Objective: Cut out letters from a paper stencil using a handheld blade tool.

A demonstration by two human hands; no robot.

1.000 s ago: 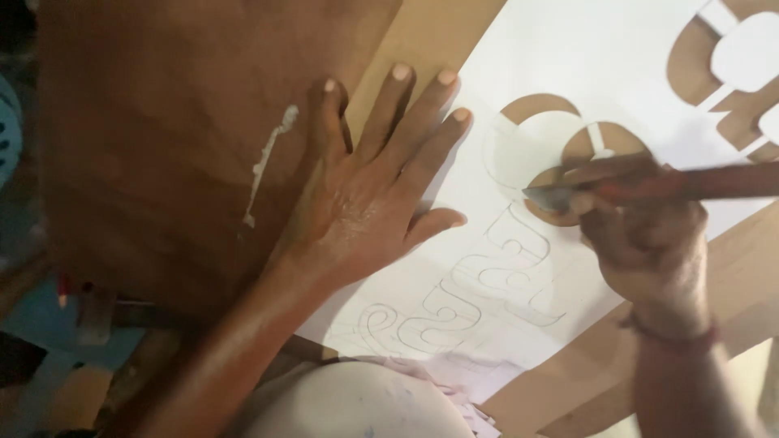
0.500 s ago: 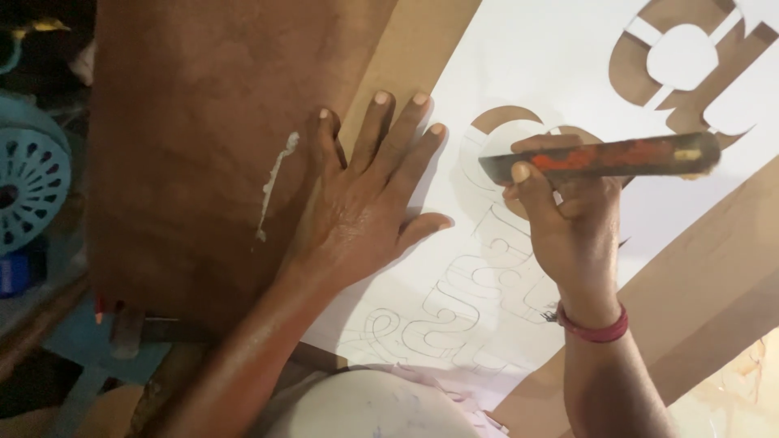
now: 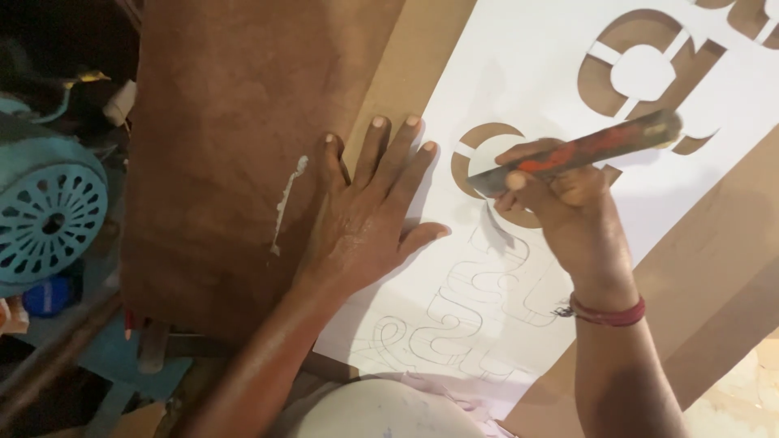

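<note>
A brown wooden board [image 3: 235, 146] carries the work, its darker left part marked by a white streak of dried glue [image 3: 286, 203]. A large white paper sheet [image 3: 535, 89] lies flat on its right half, with cut-out shapes at the far side and pencilled outlines near.

Lighting: warm, bright on your white stencil sheet [image 3: 527, 97]; dim left edge. Soft shadows fall under both hands. Focus: slightly soft throughout, no glare.

A workshop: brown boards [image 3: 235, 146], a cut white stencil sheet [image 3: 552, 97], and a blue motor [image 3: 49, 219].
</note>
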